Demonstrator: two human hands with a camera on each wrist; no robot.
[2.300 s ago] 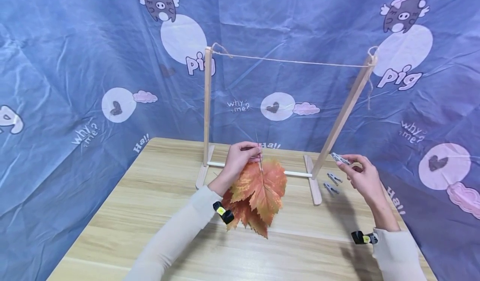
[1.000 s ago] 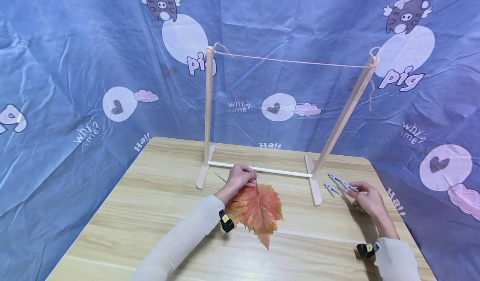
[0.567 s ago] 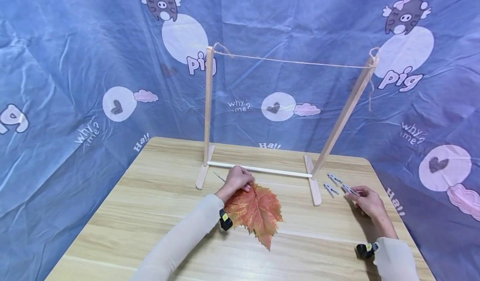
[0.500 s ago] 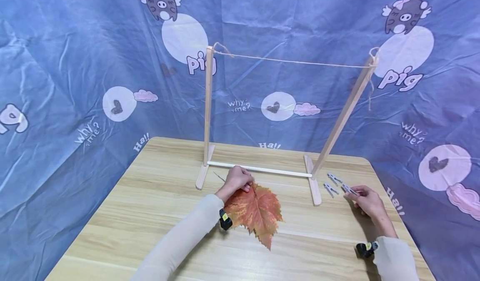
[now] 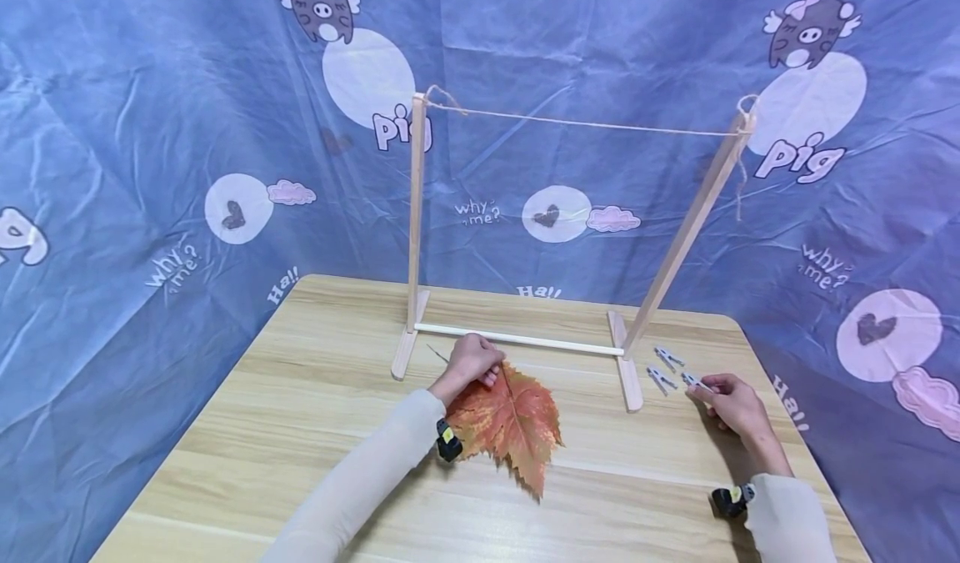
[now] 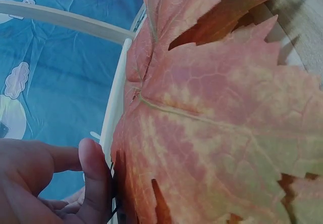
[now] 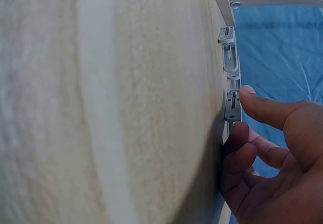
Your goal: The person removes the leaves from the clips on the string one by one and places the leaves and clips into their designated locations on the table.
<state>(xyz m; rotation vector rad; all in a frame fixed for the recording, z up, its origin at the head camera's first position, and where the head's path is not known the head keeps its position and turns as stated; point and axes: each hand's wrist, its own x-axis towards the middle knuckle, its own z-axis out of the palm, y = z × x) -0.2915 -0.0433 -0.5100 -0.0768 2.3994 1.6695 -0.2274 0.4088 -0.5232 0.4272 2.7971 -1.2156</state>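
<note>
My left hand (image 5: 472, 361) grips a red-orange maple leaf (image 5: 517, 421) at its stem end, low in front of the rack. In the left wrist view, the thumb lies beside the dark stem, and the leaf (image 6: 212, 103) fills the right side, with another leaf layered behind it. At the right of the table, my right hand (image 5: 738, 404) pinches a grey clothespin (image 5: 692, 380) low over the wood. Two more clothespins, one farther back (image 5: 667, 357) and one to the left (image 5: 660, 379), lie beside it. The right wrist view has thumb and fingers around the clothespin's end (image 7: 233, 108).
A wooden rack stands behind the hands, with a left post (image 5: 416, 213), a right post (image 5: 690, 229), a white bottom bar (image 5: 517, 340) and a string (image 5: 585, 123) tied across the top. Its right foot (image 5: 632, 384) is close to the clothespins. A blue patterned curtain (image 5: 480, 163) hangs behind the wooden table (image 5: 300, 429).
Both hands have come down: the left brought the leaves lower, and the right lowered its clothespin beside the other two. In the last half second, the leaf and that clothespin shifted slightly left.
</note>
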